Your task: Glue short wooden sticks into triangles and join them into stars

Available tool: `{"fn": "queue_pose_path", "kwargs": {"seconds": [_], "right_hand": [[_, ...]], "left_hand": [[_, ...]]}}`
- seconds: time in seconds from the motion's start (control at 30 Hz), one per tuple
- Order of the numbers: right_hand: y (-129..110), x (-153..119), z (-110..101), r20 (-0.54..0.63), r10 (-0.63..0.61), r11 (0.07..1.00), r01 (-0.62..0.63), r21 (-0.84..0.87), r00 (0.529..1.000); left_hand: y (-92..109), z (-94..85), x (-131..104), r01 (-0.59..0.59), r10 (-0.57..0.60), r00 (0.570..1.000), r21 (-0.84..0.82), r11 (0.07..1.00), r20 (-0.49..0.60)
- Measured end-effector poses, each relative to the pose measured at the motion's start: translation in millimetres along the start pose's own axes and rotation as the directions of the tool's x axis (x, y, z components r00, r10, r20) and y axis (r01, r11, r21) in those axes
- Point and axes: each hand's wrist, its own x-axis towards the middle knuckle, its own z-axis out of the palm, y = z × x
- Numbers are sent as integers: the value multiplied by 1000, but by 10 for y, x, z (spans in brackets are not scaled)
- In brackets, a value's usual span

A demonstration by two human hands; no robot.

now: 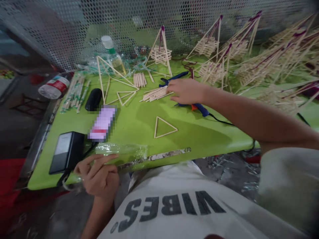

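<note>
My right hand (185,91) reaches across the green table to a loose bundle of thin wooden sticks (154,94), its bent fingers around the right end. Beside that hand lie blue-handled pliers (174,77) and a blue glue gun (200,109) with an orange trigger, partly covered by the hand. A small stick triangle (165,127) lies flat in front of me. At the near left edge my left hand (99,176) is curled, next to a clear plastic wrapper (124,151); what its fingers hold, if anything, is hidden.
Stick frames (119,78) and a shorter stick pile (140,80) lie behind. A finished-looking pyramid (160,53) and several others stand at back right. A bottle (114,56), wrapped sticks (76,93), black case (93,99), phone (102,123) and power bank (66,152) occupy the left.
</note>
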Motion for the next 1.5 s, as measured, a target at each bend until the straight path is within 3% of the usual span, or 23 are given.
{"fn": "queue_pose_path", "kwargs": {"seconds": [0.1,0.27,0.53,0.63,0.77,0.83,0.87,0.93,0.97,1.03,1.1,1.2,1.33,1.5], "right_hand": [[-71,421,97,25,-131,991,131,-11,991],[-127,807,226,39,-221,973,223,-51,974],[-65,1039,236,31,-266,963,267,-34,964],[-113,1060,266,29,-242,969,243,-36,970],[-190,1102,265,68,-170,983,174,-61,983],[-226,1133,238,95,-135,987,142,-80,986],[-244,1146,223,109,-117,988,127,-91,987],[-279,1159,202,137,-88,988,104,-114,987],[-293,1159,197,147,-79,987,97,-125,986],[-309,1151,201,167,-66,985,90,-145,984],[-307,1137,213,194,-49,984,80,-158,980],[-274,1112,217,246,-30,983,72,-166,969],[-226,1084,196,278,-50,981,99,-165,959],[-212,1085,223,300,-42,976,104,-193,953]], "left_hand": [[92,-20,99,-178,179,984,43,983,-26],[193,-118,279,-272,274,961,-32,962,49],[408,-330,670,-454,459,887,-89,887,47],[542,-302,941,-464,478,872,-135,875,102],[802,-177,1306,-558,564,825,-124,821,26],[994,-146,1486,-539,543,840,-93,837,20],[1097,-144,1586,-450,455,888,-79,889,68],[1285,-146,1833,-401,402,915,-55,915,26],[1352,-136,1986,-341,339,935,8,940,102],[1403,-61,2338,-242,236,956,15,970,174],[1344,106,2703,-187,193,968,-53,981,160],[1150,467,3101,-257,255,957,-7,966,141],[974,873,3189,-480,419,870,254,839,260],[887,1027,3112,-544,478,839,365,755,261]]}}
